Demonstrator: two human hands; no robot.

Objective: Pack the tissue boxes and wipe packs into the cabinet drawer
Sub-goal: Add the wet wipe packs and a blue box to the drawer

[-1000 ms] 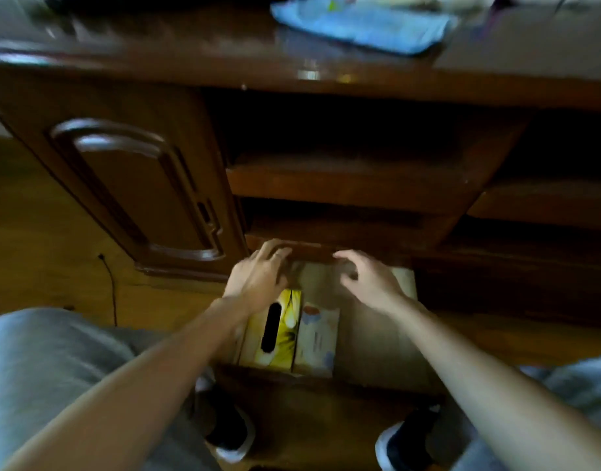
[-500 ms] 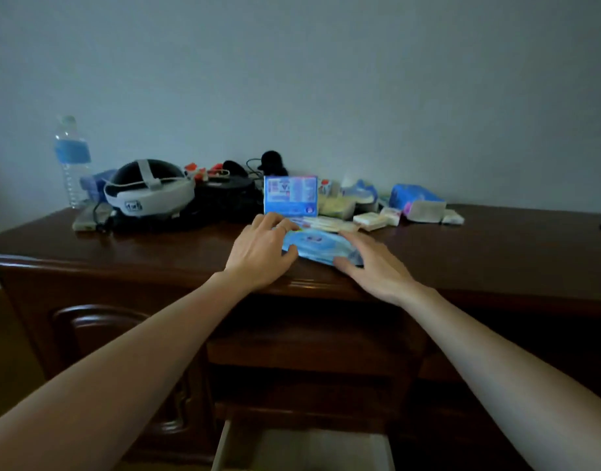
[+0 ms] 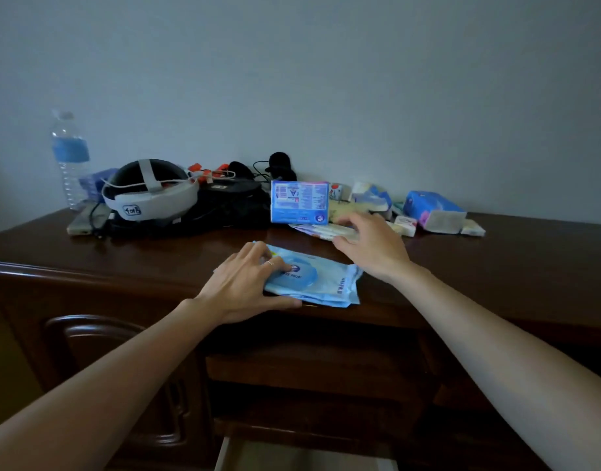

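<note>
Blue wipe pack gripped by left hand; right hand, fingers spread loosely, hides flat packs; drawer cropped.

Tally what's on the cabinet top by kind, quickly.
Flat wipe packs: 2 (light-blue pack, pale pack)
Upright blue pack: 1
Water bottle: 1
Headset: 1
Total: 5; the small tissue packs at right are too jumbled to count.
</note>
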